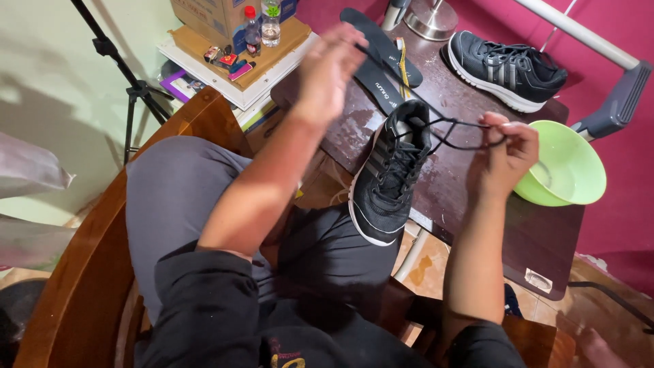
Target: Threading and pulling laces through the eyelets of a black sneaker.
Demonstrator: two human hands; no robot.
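The left hand [329, 71] was motion-blurred, pinching one end of the black lace [446, 131]; the right hand [507, 153] gripped its loop. The lace ran from one black shoe [390, 174] overhanging the tabletop [490, 225] edge. A second shoe [507, 68], two insoles [381, 54] and one green bowl [569, 167] lay there. Two bottles [262, 27] stood partly cut off.

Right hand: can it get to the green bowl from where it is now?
Probably yes. The right hand sits just beside the green bowl with nothing between them, but it is pinching the black shoelace, so it is occupied.
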